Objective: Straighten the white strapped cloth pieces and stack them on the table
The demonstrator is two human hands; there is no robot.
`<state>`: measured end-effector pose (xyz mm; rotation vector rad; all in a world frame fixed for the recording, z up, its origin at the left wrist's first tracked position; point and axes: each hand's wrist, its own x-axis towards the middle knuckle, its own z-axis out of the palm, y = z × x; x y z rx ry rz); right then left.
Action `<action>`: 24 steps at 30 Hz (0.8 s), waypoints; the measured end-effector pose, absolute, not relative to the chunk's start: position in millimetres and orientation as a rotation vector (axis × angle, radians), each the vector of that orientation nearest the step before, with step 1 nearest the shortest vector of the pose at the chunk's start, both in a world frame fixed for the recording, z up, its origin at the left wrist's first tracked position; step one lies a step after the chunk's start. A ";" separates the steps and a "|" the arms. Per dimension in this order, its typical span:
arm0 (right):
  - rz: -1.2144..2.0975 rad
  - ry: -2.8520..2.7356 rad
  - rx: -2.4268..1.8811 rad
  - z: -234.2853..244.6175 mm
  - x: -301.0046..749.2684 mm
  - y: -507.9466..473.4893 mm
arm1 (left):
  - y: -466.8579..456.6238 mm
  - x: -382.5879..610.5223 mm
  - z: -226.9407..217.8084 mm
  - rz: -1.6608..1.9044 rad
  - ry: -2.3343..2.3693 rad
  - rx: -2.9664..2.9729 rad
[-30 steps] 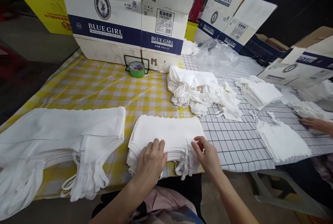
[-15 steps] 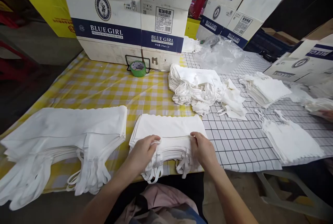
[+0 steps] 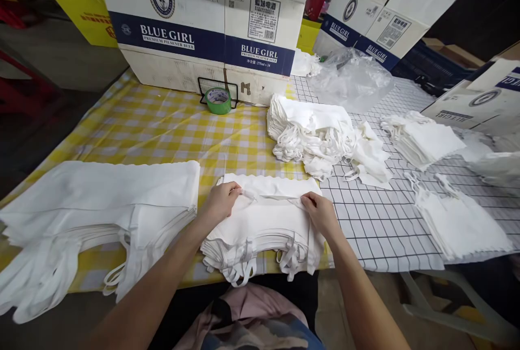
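At the near edge of the table, toward its middle, the left hand [image 3: 221,201] pinches the left part of a white cloth piece [image 3: 274,183] between thumb and fingers. The right hand [image 3: 323,214] pinches the same piece farther right, its thumb likewise set against the fingers. A fabric edge runs between the two hands. The piece lies on top of a white stack [image 3: 264,222], whose straps [image 3: 240,270] hang toward the near side. To the left, a larger strapped stack [image 3: 134,187] lies well apart from the first, on the yellow checked cloth [image 3: 162,141]. On the far side, slightly right, rests a strapped pile [image 3: 312,118] with a loose white piece [image 3: 372,161] at its right. Two further white stacks, one far [image 3: 433,141] and one near [image 3: 467,222], occupy the grid-patterned cloth [image 3: 361,225] on the right. Farther back, a roll of green tape [image 3: 219,106] sits beside a black wire stand [image 3: 234,85], before a large printed carton [image 3: 174,54]. Clear plastic [image 3: 355,79] lies right of that carton, near a second carton [image 3: 368,11].
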<state>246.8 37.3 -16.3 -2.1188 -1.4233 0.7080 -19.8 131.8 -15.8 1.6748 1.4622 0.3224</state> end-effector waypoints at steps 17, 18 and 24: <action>1.244 -0.981 -1.712 43.5 268.4 -29.1 | 51.0 -69.1 45.9 0.499 1.076 1.040; 1.261 -0.955 -1.706 48.7 270.4 -36.0 | 42.6 -73.2 50.8 0.513 1.079 0.998; 1.248 -0.907 -1.687 67.7 272.1 -62.4 | 4.6 -82.3 58.2 0.563 1.081 0.858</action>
